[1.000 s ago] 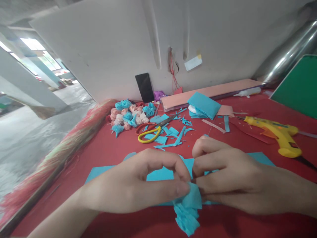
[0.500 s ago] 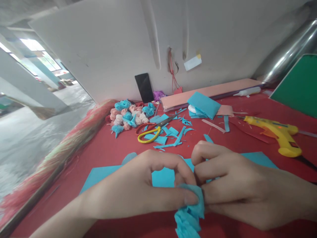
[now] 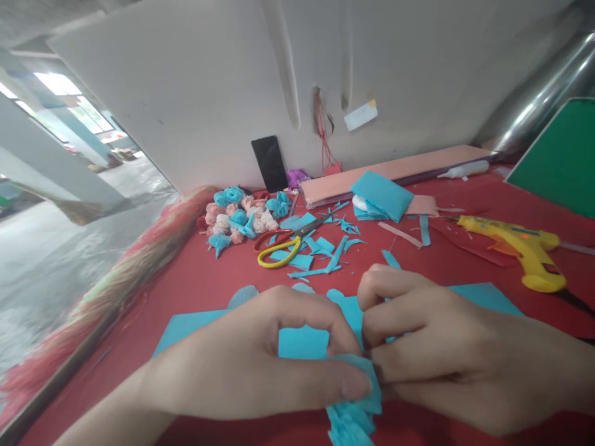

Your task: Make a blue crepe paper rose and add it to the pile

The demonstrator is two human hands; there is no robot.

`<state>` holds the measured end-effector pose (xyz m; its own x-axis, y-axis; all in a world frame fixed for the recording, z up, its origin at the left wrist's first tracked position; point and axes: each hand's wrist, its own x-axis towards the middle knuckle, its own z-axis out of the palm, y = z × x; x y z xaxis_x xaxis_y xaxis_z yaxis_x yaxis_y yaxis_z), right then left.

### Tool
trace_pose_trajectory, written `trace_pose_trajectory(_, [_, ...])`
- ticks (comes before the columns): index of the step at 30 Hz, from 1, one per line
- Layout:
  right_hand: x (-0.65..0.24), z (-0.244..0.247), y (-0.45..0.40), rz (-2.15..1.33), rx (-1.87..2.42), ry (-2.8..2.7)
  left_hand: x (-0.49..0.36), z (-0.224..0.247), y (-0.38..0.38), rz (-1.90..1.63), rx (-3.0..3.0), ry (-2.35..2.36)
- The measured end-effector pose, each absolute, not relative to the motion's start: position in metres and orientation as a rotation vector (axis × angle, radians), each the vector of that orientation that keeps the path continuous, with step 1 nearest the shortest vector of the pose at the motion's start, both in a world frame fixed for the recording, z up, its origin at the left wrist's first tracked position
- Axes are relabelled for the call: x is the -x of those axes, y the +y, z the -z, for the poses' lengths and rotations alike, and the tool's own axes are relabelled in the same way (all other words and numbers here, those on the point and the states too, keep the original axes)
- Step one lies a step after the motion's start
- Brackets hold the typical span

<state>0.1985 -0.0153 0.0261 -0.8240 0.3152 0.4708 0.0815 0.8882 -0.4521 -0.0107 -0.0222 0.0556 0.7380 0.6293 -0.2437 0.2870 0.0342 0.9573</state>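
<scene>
A gathered strip of blue crepe paper [image 3: 352, 421] hangs at the bottom centre, its top pinched between the thumb and forefinger of my left hand [image 3: 260, 359]. My right hand [image 3: 446, 353] is closed against the same end of the strip, its fingers curled; their tips are hidden behind the paper and my left thumb. Behind and below both hands a flat blue paper sheet [image 3: 190, 325] lies on the red table, with rounded blue pieces [image 3: 243, 296] at its back edge.
Yellow-and-red scissors [image 3: 280, 254] lie among blue scraps. Beyond are rolled paper flowers [image 3: 239, 217], a dark phone [image 3: 270, 164] leaning on the wall, and folded blue paper [image 3: 383, 195]. A yellow glue gun [image 3: 525, 244] lies right; a broom [image 3: 153, 248] runs along the left edge.
My left hand has shifted slightly left and down, its thumb and forefinger still on the strip. The strip's upper end has turned a little. My right hand has barely moved.
</scene>
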Motion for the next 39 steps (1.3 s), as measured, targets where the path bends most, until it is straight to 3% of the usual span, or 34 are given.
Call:
trace_pose_trajectory(14, [-0.199,-0.029,-0.017,-0.673,0.336,-2.579,0.005,-0.059,-0.023,-0.324,-1.635,0.728])
trace_pose_trajectory(28, [-0.198,-0.032,-0.024,-1.567,0.530,-2.222,0.004,-0.055,-0.020,-0.343,-1.463,0.682])
trace_pose_trajectory(39, [-0.200,-0.038,-0.020,-1.818,0.646,-2.077,0.005,-0.048,-0.016,-0.373,-1.319,0.593])
